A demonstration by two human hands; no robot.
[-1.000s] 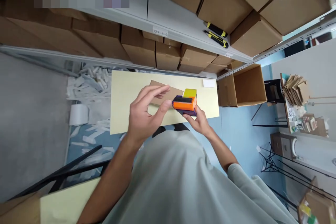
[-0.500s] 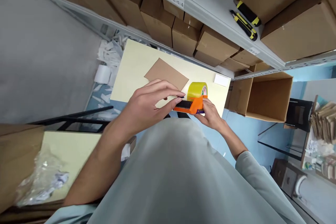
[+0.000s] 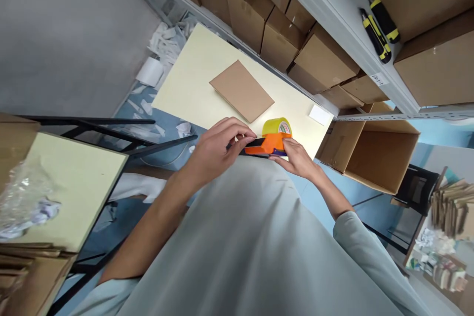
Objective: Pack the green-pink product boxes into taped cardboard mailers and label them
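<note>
An orange tape dispenser point(image 3: 269, 144) with a yellow roll of tape point(image 3: 277, 126) is held close to my chest, above the near edge of a pale yellow table point(image 3: 192, 90). My right hand point(image 3: 296, 158) grips the dispenser from the right side. The fingertips of my left hand point(image 3: 218, 145) pinch at its dark left end. A flat brown cardboard piece point(image 3: 242, 90) lies on the table beyond my hands.
Shelves with several brown cardboard boxes point(image 3: 318, 61) stand behind the table; two yellow-black utility knives point(image 3: 379, 29) lie on a shelf. An open empty box point(image 3: 377, 150) sits right of the table. White paper scraps point(image 3: 163, 42) litter the floor. A second table point(image 3: 55, 182) is at left.
My view has swung left and tilted, so the table and shelves now run diagonally. Both hands stay on the tape dispenser, which has come closer to my body.
</note>
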